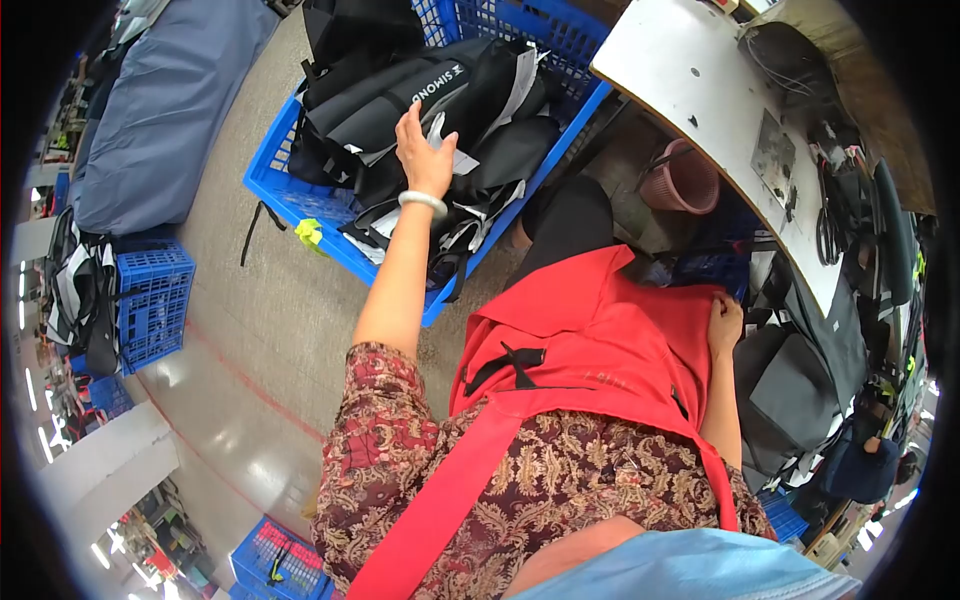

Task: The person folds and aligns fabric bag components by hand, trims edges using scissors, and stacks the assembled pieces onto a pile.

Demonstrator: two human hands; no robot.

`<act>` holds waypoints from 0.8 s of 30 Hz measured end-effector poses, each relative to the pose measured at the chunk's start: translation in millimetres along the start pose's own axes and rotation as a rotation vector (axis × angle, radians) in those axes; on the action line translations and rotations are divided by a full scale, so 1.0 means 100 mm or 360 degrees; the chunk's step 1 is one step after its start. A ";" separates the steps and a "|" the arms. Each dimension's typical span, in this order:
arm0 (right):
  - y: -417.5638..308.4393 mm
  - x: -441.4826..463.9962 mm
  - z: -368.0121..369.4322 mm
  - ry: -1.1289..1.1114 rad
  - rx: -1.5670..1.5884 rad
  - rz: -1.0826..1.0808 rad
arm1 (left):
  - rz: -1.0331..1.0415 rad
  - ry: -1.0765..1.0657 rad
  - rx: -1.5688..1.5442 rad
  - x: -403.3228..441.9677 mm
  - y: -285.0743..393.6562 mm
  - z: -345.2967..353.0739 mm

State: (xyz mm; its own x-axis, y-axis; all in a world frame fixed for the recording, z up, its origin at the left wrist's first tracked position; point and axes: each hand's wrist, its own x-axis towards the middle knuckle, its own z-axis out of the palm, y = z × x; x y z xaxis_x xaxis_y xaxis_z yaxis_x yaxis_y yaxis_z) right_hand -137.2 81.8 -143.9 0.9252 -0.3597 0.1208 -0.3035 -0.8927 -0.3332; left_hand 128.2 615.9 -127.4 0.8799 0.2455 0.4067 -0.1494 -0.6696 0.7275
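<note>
My left hand point(426, 155) reaches over a blue plastic crate point(350, 248), its fingers apart above the black fabric pieces. Beneath and beyond it lies a black piece with white "SIMOND" lettering point(438, 84). White labels and pale edges show among the dark pieces near my wrist. A white bangle is on that wrist. My right hand point(725, 322) is at the edge of the red apron point(600, 330) on my lap, its fingers curled; what they hold, if anything, is hidden.
A white worktable point(690, 70) stands at the upper right, with a pink bin point(680, 178) beneath it. Black bags point(790, 390) are piled at the right. Another blue crate point(155, 300) and a grey-blue covered stack point(165, 110) stand at the left.
</note>
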 end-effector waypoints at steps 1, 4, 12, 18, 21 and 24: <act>-0.01 0.00 -0.01 -0.0001 -0.0028 0.0003 | -0.0123 -0.0054 -0.0066 0.06 -0.14 0.10; -0.07 0.00 -0.04 -0.0029 -0.0064 0.0021 | -0.0510 -0.0720 -0.0043 0.06 -0.46 0.40; 0.00 0.00 -0.04 -0.0048 -0.0110 0.0065 | -0.0398 -0.1110 -0.0554 -0.71 0.56 -0.02; 0.04 0.11 0.03 -0.0138 -0.0082 0.0046 | -0.0321 -0.1732 -0.1460 -1.02 1.87 -1.14; -0.08 0.25 0.19 -0.0252 0.0817 0.0341 | -0.0245 -0.2031 -0.1423 -1.16 1.95 -1.14; -1.00 0.46 0.06 -0.0626 0.1327 0.0574 | -0.0190 -0.1980 -0.1362 -1.33 1.97 -0.89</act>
State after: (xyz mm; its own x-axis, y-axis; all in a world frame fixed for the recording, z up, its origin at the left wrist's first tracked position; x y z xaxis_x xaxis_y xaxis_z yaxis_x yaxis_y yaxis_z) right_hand -62.5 155.8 -110.6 0.8644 -0.3216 -0.3865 -0.4643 -0.2157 -0.8590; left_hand -58.8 514.3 10.8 0.6498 -0.7569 -0.0697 0.1244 0.0154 0.9921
